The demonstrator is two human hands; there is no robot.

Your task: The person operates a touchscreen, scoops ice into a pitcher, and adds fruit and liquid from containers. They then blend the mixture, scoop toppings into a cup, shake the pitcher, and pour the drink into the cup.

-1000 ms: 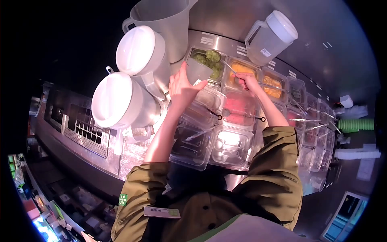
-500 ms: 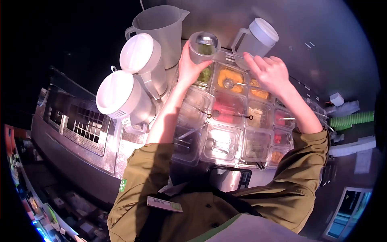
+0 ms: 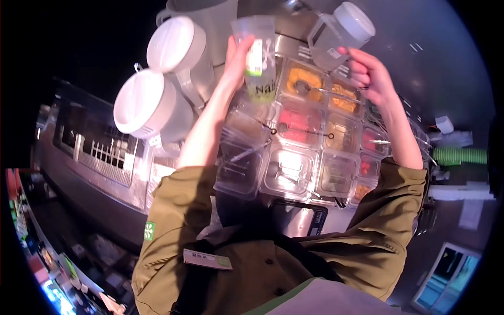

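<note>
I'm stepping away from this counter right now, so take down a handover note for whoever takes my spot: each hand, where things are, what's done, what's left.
Left hand: shut on the clear cup, held over the far end of the topping tubs.
Right hand: raised, fingers curled, beside the small lidded pitcher. I cannot tell if it holds anything.
Things: a spoon lies in the orange tub. The white-lidded jugs stand to the left.
Done: something green sits in the cup's bottom.
Left: the rest of the cup looks unfilled, and it has no lid.
</note>
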